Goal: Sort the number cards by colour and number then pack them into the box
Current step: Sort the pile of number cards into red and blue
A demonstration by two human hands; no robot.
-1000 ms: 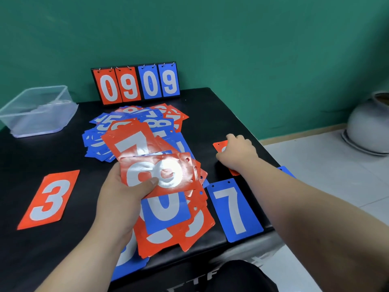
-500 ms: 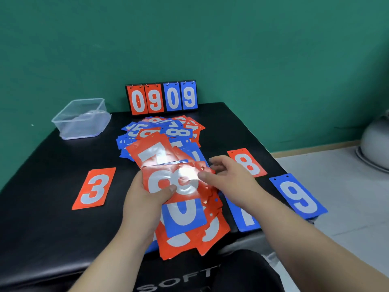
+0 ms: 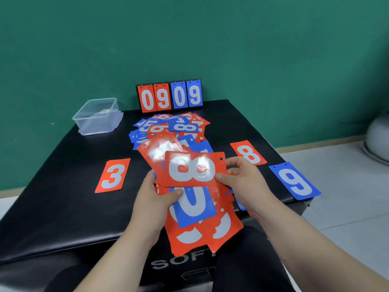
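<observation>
The right hand (image 3: 246, 182) pinched the red 8 card (image 3: 193, 168), which looked light, bendy and slippery, by its short edge above the tabletop (image 3: 63, 186), while the left hand (image 3: 153, 199) gripped the bunch (image 3: 195, 209) underneath

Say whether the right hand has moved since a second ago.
Yes. The right hand left the lone red 8 card, coming left and nearer, and now pinches the top held card.

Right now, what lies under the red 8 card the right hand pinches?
Under the red 8 card, a blue card shows only its digit's rounded bottom, with overlapping red cards beneath, all gripped by the left hand. Their full digits are covered.
</observation>
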